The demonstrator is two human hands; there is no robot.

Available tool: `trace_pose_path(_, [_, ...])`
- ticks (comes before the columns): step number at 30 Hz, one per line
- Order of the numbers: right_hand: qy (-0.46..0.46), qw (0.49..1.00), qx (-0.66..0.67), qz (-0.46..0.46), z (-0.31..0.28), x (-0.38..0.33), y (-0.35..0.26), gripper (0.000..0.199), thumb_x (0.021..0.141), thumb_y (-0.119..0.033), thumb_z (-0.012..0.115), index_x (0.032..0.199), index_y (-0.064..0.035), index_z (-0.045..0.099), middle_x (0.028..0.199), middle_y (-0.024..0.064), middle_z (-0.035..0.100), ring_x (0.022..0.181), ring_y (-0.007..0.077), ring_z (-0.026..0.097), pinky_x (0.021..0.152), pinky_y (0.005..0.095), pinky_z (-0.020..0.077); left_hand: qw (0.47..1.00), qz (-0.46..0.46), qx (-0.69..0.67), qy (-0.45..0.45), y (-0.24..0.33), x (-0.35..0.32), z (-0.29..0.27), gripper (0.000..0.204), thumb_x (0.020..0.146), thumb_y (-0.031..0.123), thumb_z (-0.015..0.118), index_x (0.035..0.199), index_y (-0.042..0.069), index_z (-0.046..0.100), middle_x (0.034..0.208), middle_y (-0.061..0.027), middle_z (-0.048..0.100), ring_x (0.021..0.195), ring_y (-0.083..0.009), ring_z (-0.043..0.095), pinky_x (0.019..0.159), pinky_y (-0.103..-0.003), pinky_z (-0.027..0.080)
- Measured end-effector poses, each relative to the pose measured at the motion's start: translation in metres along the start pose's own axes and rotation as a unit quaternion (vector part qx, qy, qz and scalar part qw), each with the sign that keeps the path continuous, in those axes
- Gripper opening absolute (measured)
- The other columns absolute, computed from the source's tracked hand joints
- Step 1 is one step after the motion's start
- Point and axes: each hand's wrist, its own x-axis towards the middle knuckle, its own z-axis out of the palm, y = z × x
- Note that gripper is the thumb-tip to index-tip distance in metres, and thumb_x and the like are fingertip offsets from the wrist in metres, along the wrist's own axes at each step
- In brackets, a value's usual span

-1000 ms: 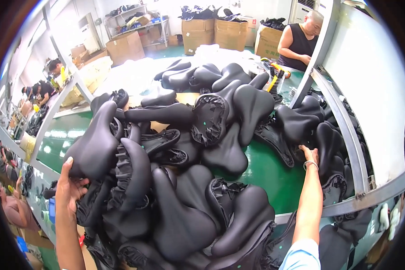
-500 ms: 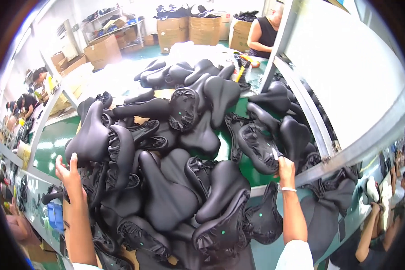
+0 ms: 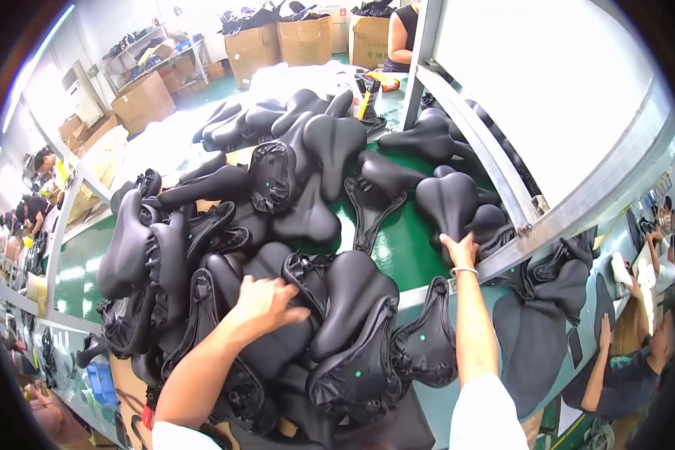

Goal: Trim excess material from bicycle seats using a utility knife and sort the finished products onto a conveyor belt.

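Observation:
Black bicycle saddles (image 3: 356, 300) lie heaped before me, some smooth side up, others showing gathered fabric undersides with small green dots. My right hand (image 3: 460, 250) grips the narrow nose of one saddle (image 3: 446, 199) at the right of the pile, its smooth top facing up and its wide end pointing away. Over the middle of the heap is my left hand (image 3: 266, 306), fingers stretched forward and thumb apart, with nothing seen in it. Beneath that hand, a dark saddle (image 3: 281, 345) is partly covered by my wrist. Whether my left fingers touch it I cannot tell.
A metal frame post and rail (image 3: 514, 247) run along the right side. Green belt surface (image 3: 405, 259) shows between saddles. Cardboard boxes (image 3: 305, 39) stand at the back. Another person (image 3: 637, 367) works at the lower right. A blue bin (image 3: 101, 385) sits at the left.
My left hand has moved from the pile's left edge to its middle. By my right hand, a gathered underside faced up; now it holds a saddle showing a smooth top. The view has shifted right.

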Motion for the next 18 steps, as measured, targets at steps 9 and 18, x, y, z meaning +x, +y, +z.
trace_pose_path(9, [-0.391, 0.624, 0.670, 0.093, -0.015, -0.004, -0.155, 0.046, 0.078, -0.040, 0.072, 0.103, -0.0038, 0.059, 0.091, 0.0092, 0.061, 0.077, 0.0221, 0.062, 0.066, 0.0351, 0.0552, 0.733, -0.214, -0.642, 0.066, 0.031, 0.211, 0.014, 0.058, 0.081, 0.033, 0.069, 0.122, -0.004, 0.052, 0.119, -0.0183, 0.056, 0.099, -0.0298, 0.056, 0.084, -0.039, 0.047])
trace_pose_path(18, [-0.369, 0.798, 0.444, 0.173, 0.053, -0.007, -0.206, 0.083, 0.064, -0.060, 0.075, 0.120, -0.0026, 0.054, 0.098, 0.0144, 0.054, 0.082, 0.0344, 0.062, 0.059, 0.0432, 0.0599, 0.692, -0.249, -0.661, 0.151, -0.021, 0.304, 0.100, 0.067, 0.078, 0.016, 0.070, 0.131, -0.008, 0.037, 0.118, -0.0228, 0.057, 0.099, -0.0324, 0.062, 0.078, -0.044, 0.054])
